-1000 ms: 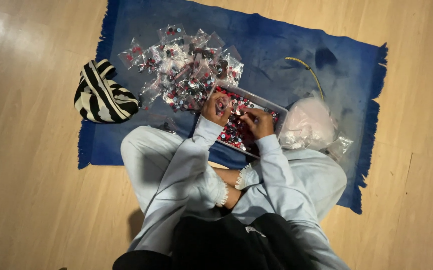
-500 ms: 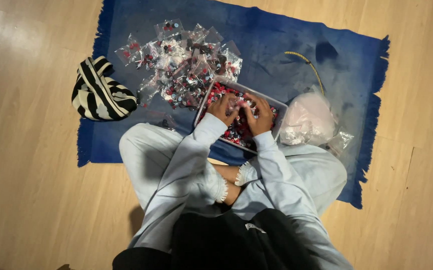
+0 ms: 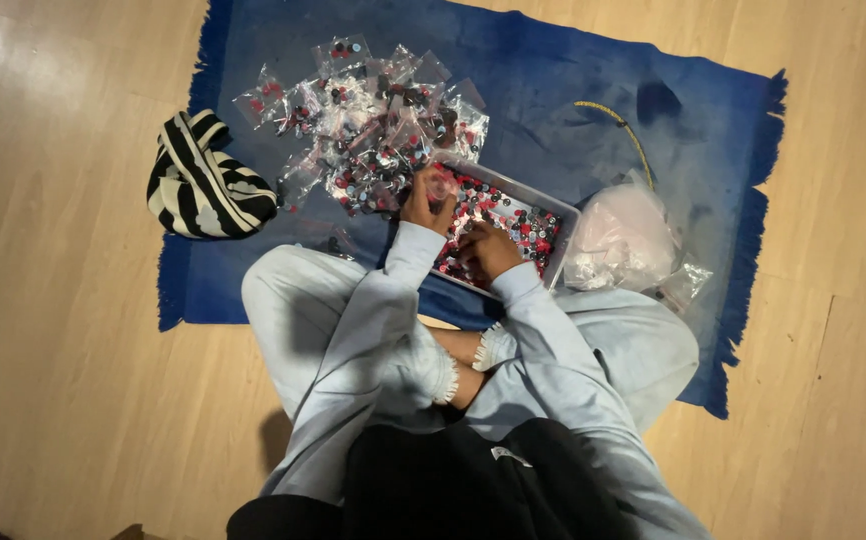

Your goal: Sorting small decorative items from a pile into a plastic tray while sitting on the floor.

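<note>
I sit cross-legged on a blue rug (image 3: 553, 80). A clear plastic tray (image 3: 565, 222) full of small red, black and grey round pieces lies before my legs. My left hand (image 3: 423, 205) is at the tray's far left corner, fingers closed around a small clear bag (image 3: 440, 187). My right hand (image 3: 488, 250) rests low in the tray on the loose pieces, fingers curled; what it holds is hidden. Beyond the tray spreads a pile of small filled clear bags (image 3: 368, 130).
A black-and-white striped pouch (image 3: 203, 185) lies at the rug's left edge. A bundle of empty clear bags (image 3: 625, 235) sits right of the tray. A thin yellow cord (image 3: 628, 135) lies further back. Wooden floor surrounds the rug.
My left hand has shifted left to the tray's corner with a small bag. My right hand has dropped lower into the tray.
</note>
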